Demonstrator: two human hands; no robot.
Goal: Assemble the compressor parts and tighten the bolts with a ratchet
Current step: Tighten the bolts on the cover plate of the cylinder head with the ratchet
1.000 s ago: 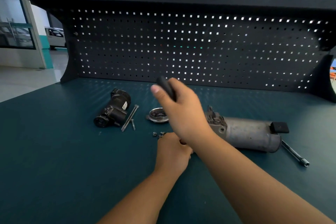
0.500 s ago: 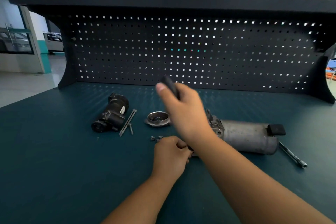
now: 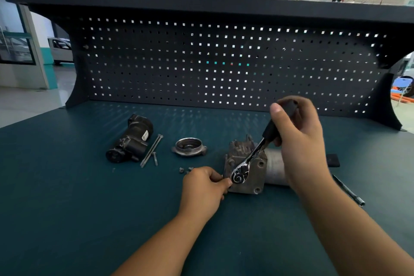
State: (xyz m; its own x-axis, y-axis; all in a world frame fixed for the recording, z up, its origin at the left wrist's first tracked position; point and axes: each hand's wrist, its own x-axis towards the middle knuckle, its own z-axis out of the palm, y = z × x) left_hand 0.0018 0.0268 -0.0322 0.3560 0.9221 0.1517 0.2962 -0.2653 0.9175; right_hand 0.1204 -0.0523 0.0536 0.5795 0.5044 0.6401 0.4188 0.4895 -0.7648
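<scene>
Bolt-tightening in hand: left hand [image 3: 202, 188] pinches the ratchet [image 3: 252, 157] at its head, seated on the near corner of compressor housing [image 3: 257, 171] mid bench [image 3: 67, 208], right hand [image 3: 300, 139] grips its black handle, so next likely needs a square, steady swing; flange [image 3: 189, 147] and black part [image 3: 132, 143] wait farther left.

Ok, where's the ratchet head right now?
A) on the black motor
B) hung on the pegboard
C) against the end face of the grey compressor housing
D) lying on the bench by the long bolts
C: the ratchet has its head against the end face of the grey compressor housing, with the right hand gripping its black handle and the left hand pinching at the head.
</scene>
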